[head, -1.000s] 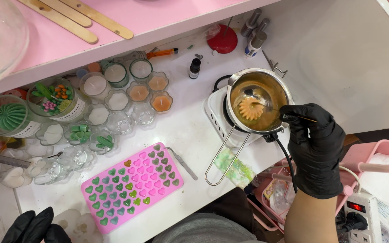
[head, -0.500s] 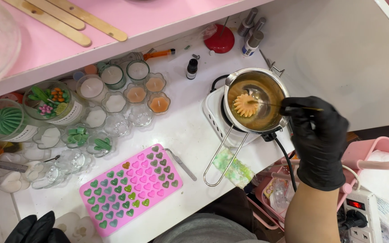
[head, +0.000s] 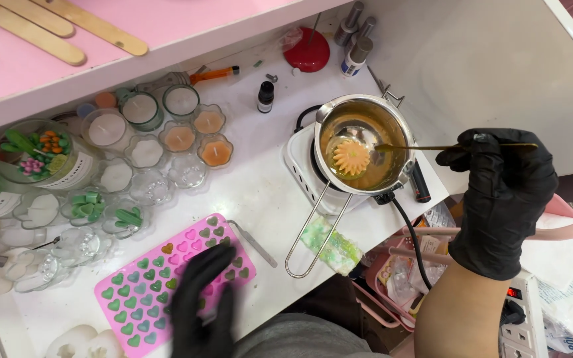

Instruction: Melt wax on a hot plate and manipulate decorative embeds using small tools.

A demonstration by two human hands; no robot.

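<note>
Gloved hands at a wax-melting pot and a heart mold

The right hand, in a matte black glove, pinches a thin metal tool whose tip touches a ridged yellow flower floating in amber liquid in the steel pot; the blurred left hand, fingers spread wide, hovers over the pink silicone mold of green hearts near the white surface edge
</note>
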